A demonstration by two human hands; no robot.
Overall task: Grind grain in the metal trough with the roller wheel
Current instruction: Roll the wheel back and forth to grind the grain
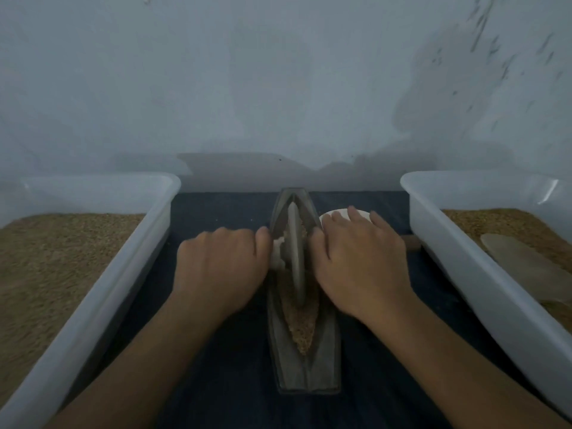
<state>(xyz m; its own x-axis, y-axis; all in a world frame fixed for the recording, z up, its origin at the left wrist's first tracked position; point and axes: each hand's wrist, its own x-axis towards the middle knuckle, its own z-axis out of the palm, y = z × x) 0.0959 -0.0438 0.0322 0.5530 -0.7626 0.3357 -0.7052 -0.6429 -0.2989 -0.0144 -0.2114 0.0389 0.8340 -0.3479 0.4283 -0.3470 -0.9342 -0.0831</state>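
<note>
A dark blue cloth (371, 351) covers the surface in front of me, running to a pale, smudged wall (278, 72) at the far side; on the left stands a white plastic tub (148, 224) filled with brown grain, and on the right a second white tub (458, 261) with more grain and a flat pale scoop (532, 267) lying on it; a small white round dish (343, 213) sits on the cloth just right of the trough's far end, partly behind my fingers.

The metal trough (305, 366) lies in the middle of the cloth, long and boat-shaped, pointing away from me, dull grey; a tapering bed of crushed grain (301, 332) fills its groove toward the near end; the roller wheel (295, 258) stands upright on edge in the groove, a thin grey disc toward the far half of the trough.

My left hand (219, 267) is palm-down just left of the wheel, fingers curled over the axle handle, of which a pale bit (278, 252) shows; my right hand (359, 258) lies palm-down just right of the wheel, fingers stretched fairly flat over the handle, whose wooden end (411, 243) pokes out beyond it; whether those fingers wrap it I cannot tell.
</note>
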